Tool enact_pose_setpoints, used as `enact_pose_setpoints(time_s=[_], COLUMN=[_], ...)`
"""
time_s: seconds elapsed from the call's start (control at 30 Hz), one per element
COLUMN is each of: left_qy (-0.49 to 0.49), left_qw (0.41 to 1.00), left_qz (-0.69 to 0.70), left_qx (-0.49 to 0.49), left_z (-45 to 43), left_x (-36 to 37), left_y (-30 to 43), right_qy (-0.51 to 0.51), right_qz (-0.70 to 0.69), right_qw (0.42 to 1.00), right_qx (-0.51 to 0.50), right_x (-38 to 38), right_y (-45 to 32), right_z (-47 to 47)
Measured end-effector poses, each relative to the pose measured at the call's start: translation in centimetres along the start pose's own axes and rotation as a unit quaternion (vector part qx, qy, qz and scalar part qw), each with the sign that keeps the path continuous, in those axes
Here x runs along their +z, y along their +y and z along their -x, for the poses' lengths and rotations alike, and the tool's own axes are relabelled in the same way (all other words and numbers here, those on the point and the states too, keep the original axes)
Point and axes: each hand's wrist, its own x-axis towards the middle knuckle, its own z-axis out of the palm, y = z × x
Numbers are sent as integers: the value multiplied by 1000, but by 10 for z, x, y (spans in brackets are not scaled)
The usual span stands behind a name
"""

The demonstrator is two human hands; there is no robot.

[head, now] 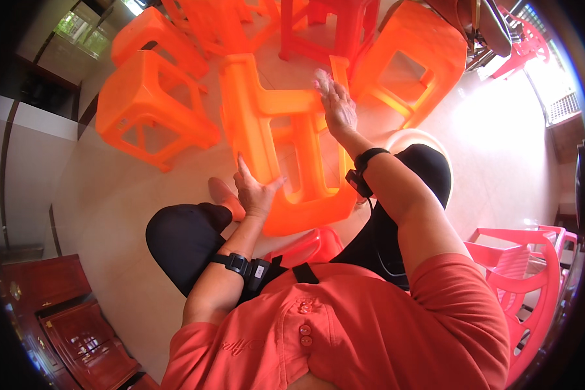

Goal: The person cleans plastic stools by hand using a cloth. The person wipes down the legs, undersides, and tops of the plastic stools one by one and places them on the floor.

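Between my knees an orange plastic stool [304, 214] lies tipped over, its legs pointing away from me. My left hand [256, 191] grips the near left part of its frame, thumb and fingers spread over the edge. Up at the far right leg, my right hand [340, 108] holds a crumpled pale cloth [323, 82] against the plastic. The palm side of that hand is hidden. Black straps with small boxes circle both my forearms.
More orange stools stand at the left [151, 109] and right [419, 53], with a red stool [329, 29] at the far side. A white round bucket [419, 139] is by my right knee. Pink plastic chairs [521, 273] stand right; a dark wooden cabinet [85, 341] is lower left.
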Motion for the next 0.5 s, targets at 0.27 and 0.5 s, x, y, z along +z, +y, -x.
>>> enact_pose_setpoints(time_s=[0.27,0.5], left_qy=[21,7], left_qw=[996,988], left_qz=[-32,135], left_qx=[-75,-70], left_z=[-15,-34], left_x=[-5,3], left_y=[-13,-73], right_qy=[-57,-117], right_qz=[4,28], right_qw=[998,991], right_qx=[-4,57], right_x=[-4,0], right_y=[3,-3], right_z=[49,-19])
